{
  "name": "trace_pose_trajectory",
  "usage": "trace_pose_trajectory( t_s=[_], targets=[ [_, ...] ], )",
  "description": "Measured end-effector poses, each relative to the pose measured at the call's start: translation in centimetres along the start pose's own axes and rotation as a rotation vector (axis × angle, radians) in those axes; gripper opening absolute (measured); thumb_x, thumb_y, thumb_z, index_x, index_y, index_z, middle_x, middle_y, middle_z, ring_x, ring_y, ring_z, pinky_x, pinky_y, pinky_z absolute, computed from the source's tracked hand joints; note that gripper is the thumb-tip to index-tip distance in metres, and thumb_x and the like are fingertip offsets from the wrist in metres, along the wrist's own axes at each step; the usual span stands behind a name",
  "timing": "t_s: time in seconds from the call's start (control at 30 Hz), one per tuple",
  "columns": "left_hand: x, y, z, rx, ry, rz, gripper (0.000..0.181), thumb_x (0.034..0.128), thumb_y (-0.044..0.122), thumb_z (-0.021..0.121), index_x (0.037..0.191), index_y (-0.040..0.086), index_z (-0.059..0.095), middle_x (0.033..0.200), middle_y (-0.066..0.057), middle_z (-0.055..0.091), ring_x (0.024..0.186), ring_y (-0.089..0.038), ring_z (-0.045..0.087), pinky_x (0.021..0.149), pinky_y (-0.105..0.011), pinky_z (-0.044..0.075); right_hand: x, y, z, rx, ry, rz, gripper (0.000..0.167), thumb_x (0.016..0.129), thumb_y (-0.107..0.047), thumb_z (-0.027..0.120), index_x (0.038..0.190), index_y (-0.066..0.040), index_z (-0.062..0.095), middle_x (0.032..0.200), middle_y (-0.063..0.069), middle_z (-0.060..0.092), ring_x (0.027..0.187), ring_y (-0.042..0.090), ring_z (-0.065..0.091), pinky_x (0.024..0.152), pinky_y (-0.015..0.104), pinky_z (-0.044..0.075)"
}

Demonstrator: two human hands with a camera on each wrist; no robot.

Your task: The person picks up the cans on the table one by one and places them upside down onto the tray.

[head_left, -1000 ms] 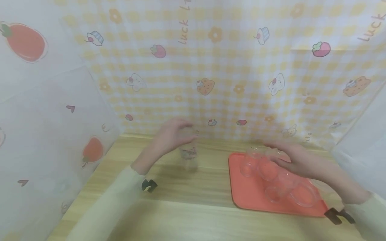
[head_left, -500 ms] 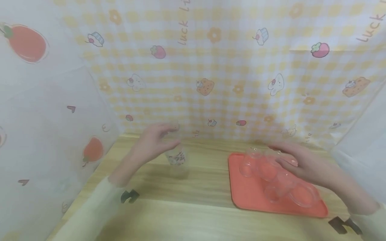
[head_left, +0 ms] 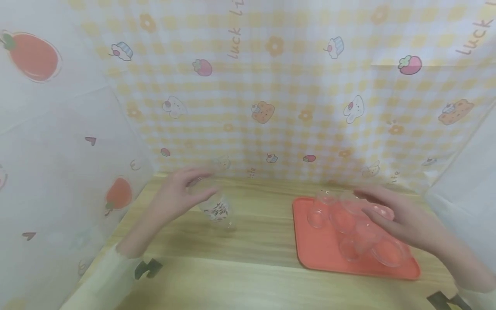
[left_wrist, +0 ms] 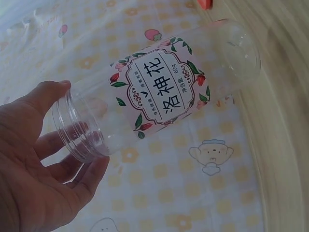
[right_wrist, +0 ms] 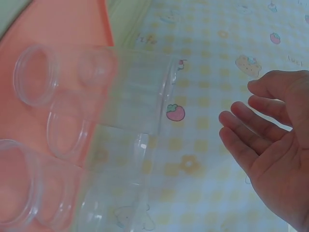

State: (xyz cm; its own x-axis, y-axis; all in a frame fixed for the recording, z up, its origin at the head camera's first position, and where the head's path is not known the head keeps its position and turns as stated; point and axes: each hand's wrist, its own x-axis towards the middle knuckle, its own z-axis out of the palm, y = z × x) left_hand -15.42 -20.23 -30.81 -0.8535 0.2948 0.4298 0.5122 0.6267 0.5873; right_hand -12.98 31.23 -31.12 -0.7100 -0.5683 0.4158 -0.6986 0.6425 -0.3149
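A clear plastic jar with a floral label is gripped by its open threaded neck in my left hand. The left wrist view shows thumb and fingers round that neck, and Chinese characters on the label. The jar tilts, its base toward the lower right, over the wooden table. My right hand is above the right side of a coral tray that bears several clear jars. In the right wrist view, the right hand has loosely bent fingers, holds nothing and is apart from the jars.
Light wooden tabletop lies between the held jar and the tray. A yellow checked cloth hangs behind the table. White cloth panels close off the left and right sides.
My left hand has moved left and a little toward me with the jar, which has gone from nearly upright to tilted. My right hand has drifted slightly right and toward me.
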Motion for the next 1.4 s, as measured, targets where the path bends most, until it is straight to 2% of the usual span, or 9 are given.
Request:
trace_pose_trajectory(
  t_s=[0.23, 0.5, 0.67, 0.77, 0.97, 1.17, 1.27, 1.4],
  targets=[
    [-1.4, -1.1, -0.6, -0.024, 0.016, -0.053, 0.045, 0.0881, 0.035, 0.082, 0.127, 0.016, 0.071, 0.127, 0.0, 0.066, 0.12, -0.026, 0.059, 0.099, -0.049, 0.052, -1.1, 0.5, 0.3, 0.023, 0.037, 0.007, 0.057, 0.085, 0.005, 0.078, 0.137, -0.011, 0.062, 0.129, -0.001, 0.065, 0.122, 0.003, 0.054, 0.097, 0.007, 0.037],
    [-2.6, -1.7, -1.4, 0.007, 0.05, -0.032, 0.04, 0.0893, 0.032, 0.081, 0.122, 0.011, 0.073, 0.121, -0.002, 0.069, 0.112, -0.03, 0.065, 0.091, -0.047, 0.057, -2.0, 1.0, 0.7, 0.103, 0.072, 0.023, 0.061, 0.082, 0.014, 0.075, 0.137, -0.006, 0.06, 0.128, -0.003, 0.065, 0.12, 0.003, 0.056, 0.096, 0.009, 0.042],
    [-3.4, -1.9, -1.7, 0.027, 0.049, -0.058, 0.041, 0.0902, 0.035, 0.08, 0.123, 0.011, 0.073, 0.119, -0.003, 0.07, 0.109, -0.029, 0.067, 0.091, -0.045, 0.057, -2.5, 0.9, 0.8, 0.158, 0.095, 0.052, 0.061, 0.082, 0.017, 0.073, 0.137, -0.007, 0.06, 0.128, -0.005, 0.064, 0.119, 0.002, 0.058, 0.095, 0.01, 0.044],
    [-3.7, -2.0, -1.8, 0.013, 0.05, -0.062, 0.04, 0.0903, 0.033, 0.08, 0.123, 0.011, 0.072, 0.12, -0.002, 0.07, 0.11, -0.026, 0.067, 0.091, -0.042, 0.057, -2.7, 0.9, 0.9, 0.181, 0.12, 0.045, 0.06, 0.081, 0.021, 0.071, 0.136, -0.003, 0.059, 0.128, -0.005, 0.065, 0.117, 0.004, 0.06, 0.095, 0.012, 0.046],
    [-4.5, -2.0, -1.7, -0.041, 0.075, -0.058, 0.035, 0.0905, 0.024, 0.081, 0.121, 0.01, 0.073, 0.118, -0.004, 0.071, 0.109, -0.029, 0.067, 0.089, -0.049, 0.057, -3.0, 0.7, 1.1, 0.248, 0.152, 0.057, 0.059, 0.082, 0.025, 0.066, 0.136, 0.003, 0.057, 0.128, -0.003, 0.065, 0.115, 0.004, 0.062, 0.093, 0.013, 0.048],
    [-5.2, -2.2, -1.5, -0.066, 0.098, -0.117, 0.035, 0.0919, 0.023, 0.079, 0.123, 0.01, 0.071, 0.122, -0.006, 0.07, 0.11, -0.032, 0.066, 0.091, -0.05, 0.056, -2.7, 0.3, 1.6, 0.292, 0.195, 0.088, 0.057, 0.082, 0.026, 0.065, 0.134, 0.005, 0.057, 0.126, 0.001, 0.066, 0.114, 0.006, 0.063, 0.091, 0.015, 0.05],
    [-5.4, -2.4, -1.4, -0.075, 0.108, -0.144, 0.036, 0.0928, 0.026, 0.078, 0.125, 0.011, 0.071, 0.123, -0.005, 0.069, 0.11, -0.031, 0.066, 0.092, -0.046, 0.056, -2.5, 0.1, 2.0, 0.321, 0.229, 0.079, 0.056, 0.081, 0.028, 0.064, 0.133, 0.009, 0.057, 0.125, 0.001, 0.067, 0.113, 0.007, 0.064, 0.09, 0.016, 0.051],
    [-5.6, -2.9, -0.8, -0.111, 0.127, -0.162, 0.035, 0.0933, 0.024, 0.078, 0.124, 0.01, 0.071, 0.123, -0.004, 0.069, 0.109, -0.028, 0.066, 0.091, -0.028, 0.055, -2.2, 0.0, 2.6, 0.363, 0.266, 0.074, 0.053, 0.081, 0.03, 0.062, 0.131, 0.013, 0.057, 0.124, 0.001, 0.068, 0.113, 0.008, 0.064, 0.09, 0.019, 0.052]
  ],
)
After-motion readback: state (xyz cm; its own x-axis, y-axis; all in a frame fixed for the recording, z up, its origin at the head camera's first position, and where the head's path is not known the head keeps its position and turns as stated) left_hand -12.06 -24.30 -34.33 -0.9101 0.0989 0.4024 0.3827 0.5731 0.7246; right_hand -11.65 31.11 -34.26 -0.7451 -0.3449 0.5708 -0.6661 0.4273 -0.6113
